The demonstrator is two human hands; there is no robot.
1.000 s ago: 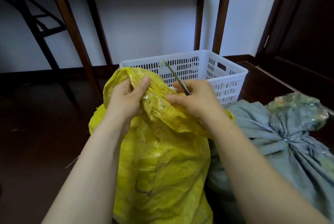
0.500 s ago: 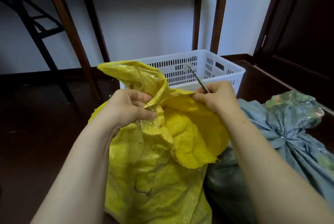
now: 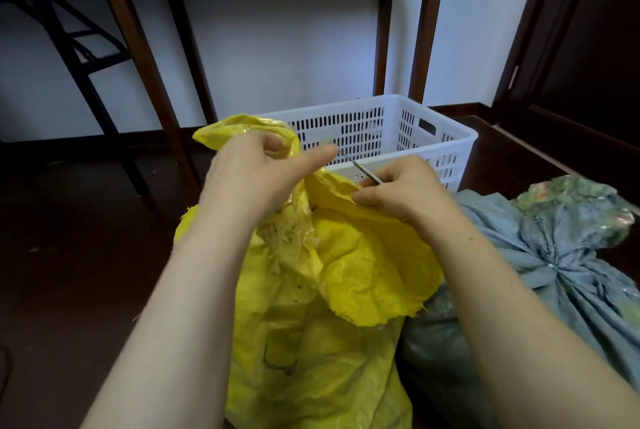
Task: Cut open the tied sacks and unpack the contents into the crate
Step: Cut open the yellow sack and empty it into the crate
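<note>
Blur softens the left hand (image 3: pixel 256 179), but its fingers curl over the bunched top of the yellow sack (image 3: pixel 329 290), with the thumb stretched toward the crate. Much of the thin tool (image 3: pixel 360 168) is buried in the right hand (image 3: pixel 405 191). Only a slim metal shaft pokes out, its tip too smeared to identify. That hand's fingers close round the tool while thumb and forefinger pinch a frayed flap of the sack. The sack, crinkled woven plastic, stands on the dark floor (image 3: pixel 69 290) between the forearms, its base cut off by the frame. Just behind it sits the white slotted plastic crate (image 3: pixel 450 138), its bottom hidden. A grey-green sack (image 3: pixel 554 255), gathered at a knot, lies just beside the yellow one.
</note>
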